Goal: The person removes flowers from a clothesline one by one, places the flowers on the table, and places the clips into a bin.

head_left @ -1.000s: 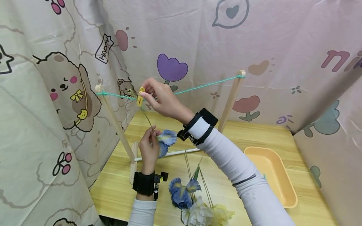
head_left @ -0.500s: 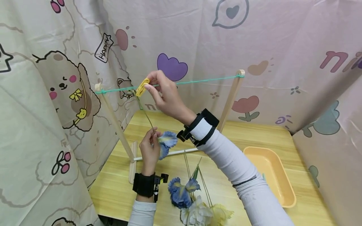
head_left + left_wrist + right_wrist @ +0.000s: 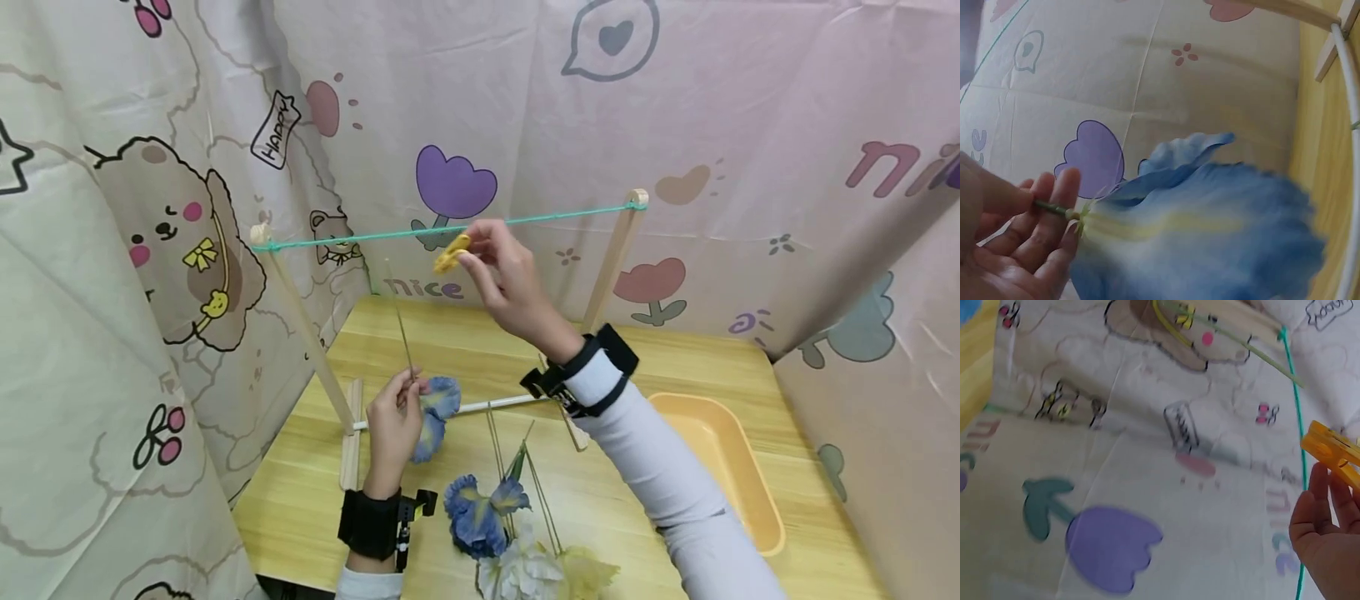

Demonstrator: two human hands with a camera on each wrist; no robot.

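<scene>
My left hand point(image 3: 394, 417) pinches the stem of a blue artificial iris point(image 3: 1191, 231) close below its bloom, which hangs head-down. The thin green stem point(image 3: 400, 317) points up, its tip below the green string point(image 3: 382, 236) in the head view. Between thumb and fingertips my right hand point(image 3: 510, 279) pinches a yellow clothespin point(image 3: 452, 253), just under the string and apart from the stem. In the right wrist view the clothespin point(image 3: 1335, 453) appears at the right edge, near the string point(image 3: 1299, 412); the hand is partly cut off there.
Two wooden posts point(image 3: 307, 333) with a white bar point(image 3: 504, 403) between them carry the string. On the table lie another blue iris point(image 3: 480, 512), a white flower point(image 3: 522, 571) and a yellow flower point(image 3: 588, 573). A yellow-orange tray point(image 3: 757, 475) stands at the right.
My right hand has moved right with the clothespin, off the string and away from the stem. My left hand has lowered the iris, its stem tip dropping below the string, which now runs straight.
</scene>
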